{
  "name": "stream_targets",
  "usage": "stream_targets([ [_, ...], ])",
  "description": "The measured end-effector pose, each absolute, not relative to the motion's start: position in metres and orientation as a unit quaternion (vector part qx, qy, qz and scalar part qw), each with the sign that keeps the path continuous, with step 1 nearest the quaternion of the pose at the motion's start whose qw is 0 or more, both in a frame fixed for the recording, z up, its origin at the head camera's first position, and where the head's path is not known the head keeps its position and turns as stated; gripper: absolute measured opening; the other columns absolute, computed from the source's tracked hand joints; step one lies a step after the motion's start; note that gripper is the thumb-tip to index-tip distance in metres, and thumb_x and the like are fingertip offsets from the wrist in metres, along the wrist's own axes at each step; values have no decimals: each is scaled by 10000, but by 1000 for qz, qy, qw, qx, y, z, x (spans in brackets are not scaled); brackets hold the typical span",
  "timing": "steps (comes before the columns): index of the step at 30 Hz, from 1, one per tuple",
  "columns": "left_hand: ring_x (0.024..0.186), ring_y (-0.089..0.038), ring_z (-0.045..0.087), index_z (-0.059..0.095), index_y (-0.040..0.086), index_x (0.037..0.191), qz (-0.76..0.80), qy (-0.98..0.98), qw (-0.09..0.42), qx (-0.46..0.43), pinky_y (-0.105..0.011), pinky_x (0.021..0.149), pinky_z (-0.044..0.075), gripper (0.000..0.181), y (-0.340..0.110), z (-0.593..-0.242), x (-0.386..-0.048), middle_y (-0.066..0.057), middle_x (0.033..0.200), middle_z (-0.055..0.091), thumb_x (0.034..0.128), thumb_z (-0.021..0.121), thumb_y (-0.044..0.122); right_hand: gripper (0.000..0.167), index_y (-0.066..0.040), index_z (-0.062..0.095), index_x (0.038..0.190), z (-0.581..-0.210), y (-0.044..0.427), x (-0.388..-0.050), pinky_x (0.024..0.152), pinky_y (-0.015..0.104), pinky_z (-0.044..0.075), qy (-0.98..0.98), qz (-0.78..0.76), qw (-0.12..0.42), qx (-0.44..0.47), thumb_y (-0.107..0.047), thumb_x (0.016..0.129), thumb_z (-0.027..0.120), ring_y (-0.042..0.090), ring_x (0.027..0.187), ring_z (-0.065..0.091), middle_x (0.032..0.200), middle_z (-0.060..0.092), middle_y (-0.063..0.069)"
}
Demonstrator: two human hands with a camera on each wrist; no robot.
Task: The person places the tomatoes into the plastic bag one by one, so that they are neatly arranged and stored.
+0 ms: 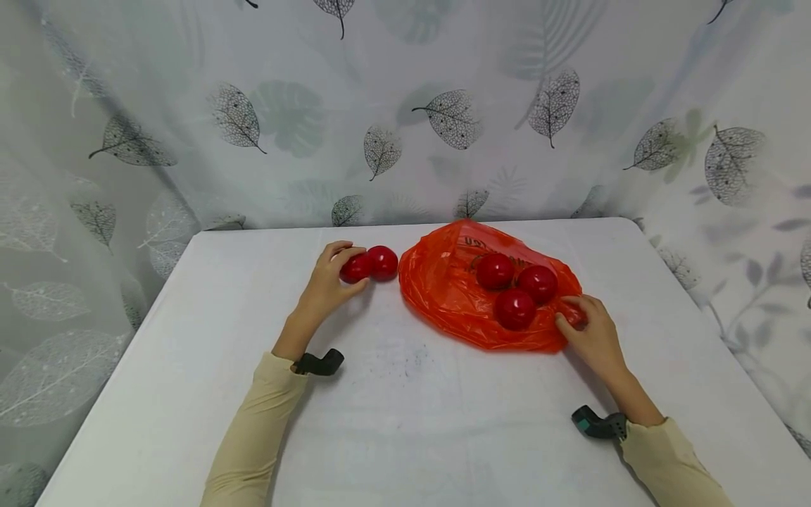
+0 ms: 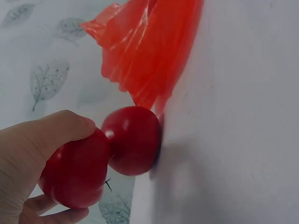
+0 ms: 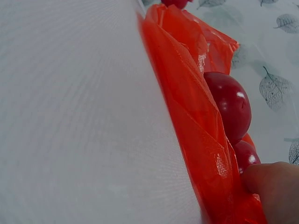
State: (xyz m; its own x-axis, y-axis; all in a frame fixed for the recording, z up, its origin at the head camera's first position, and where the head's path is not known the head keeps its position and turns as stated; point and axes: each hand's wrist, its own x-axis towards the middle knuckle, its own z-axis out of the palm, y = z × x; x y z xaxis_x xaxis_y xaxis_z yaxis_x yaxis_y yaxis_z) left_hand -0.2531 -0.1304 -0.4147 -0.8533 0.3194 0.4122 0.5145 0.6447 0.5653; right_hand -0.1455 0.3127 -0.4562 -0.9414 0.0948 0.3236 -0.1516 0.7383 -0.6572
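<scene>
Toward the left of the table, my left hand (image 1: 324,282) grips a red tomato (image 2: 77,170), thumb on one side and fingers on the other. A second tomato (image 1: 383,263) touches it and sits on the tabletop. To the right lies an orange-red plastic bag (image 1: 443,303), with three tomatoes (image 1: 515,309) resting together on it or in its opening; which, I cannot tell. At the bag's right edge my right hand (image 1: 594,336) pinches the crumpled plastic. Its thumb (image 3: 273,184) shows in the right wrist view, beside a tomato (image 3: 229,105); most of that hand is out of that frame.
All of this is on a white-covered table (image 1: 405,422). A pale curtain (image 1: 304,113) with a leaf print hangs behind the far edge and along both sides. Dark wrist-worn devices (image 1: 322,362) sit on both wrists.
</scene>
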Motion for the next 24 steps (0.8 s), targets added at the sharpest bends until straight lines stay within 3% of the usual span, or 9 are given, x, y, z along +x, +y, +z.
stream_targets([
  [3, 1283, -332, 425, 591, 65, 1274, -348, -896, 138, -240, -478, 993, 486, 490, -124, -410, -249, -183, 1358, 460, 823, 776, 120, 308, 87, 595, 1163, -457, 313, -144, 782, 126, 394, -917, 360, 170, 14, -76, 903, 612, 454, 1063, 520, 1255, 490, 330],
  [8, 1278, -337, 436, 588, 70, 1275, -345, -889, 147, -263, -474, 960, 509, 495, -112, -400, -244, -178, 1358, 464, 821, 780, 109, 302, 93, 595, 1155, -457, 313, -145, 820, 498, 460, -917, 359, 174, 15, -63, 898, 611, 474, 1105, 497, 1249, 492, 334],
  [16, 1259, -348, 456, 597, 60, 1258, -357, -867, 170, -304, -463, 924, 533, 488, -91, -383, -242, -199, 1345, 474, 811, 789, 96, 303, 92, 585, 1164, -455, 313, -148, 844, 565, 452, -917, 360, 171, 15, -61, 904, 603, 480, 1116, 482, 1250, 486, 337],
  [24, 1260, -338, 457, 599, 63, 1267, -368, -856, 158, -325, -456, 906, 543, 497, -68, -378, -237, -185, 1357, 470, 810, 790, 99, 311, 96, 575, 1176, -457, 312, -146, 866, 592, 445, -916, 366, 165, 14, -66, 912, 598, 482, 1127, 475, 1258, 478, 340],
])
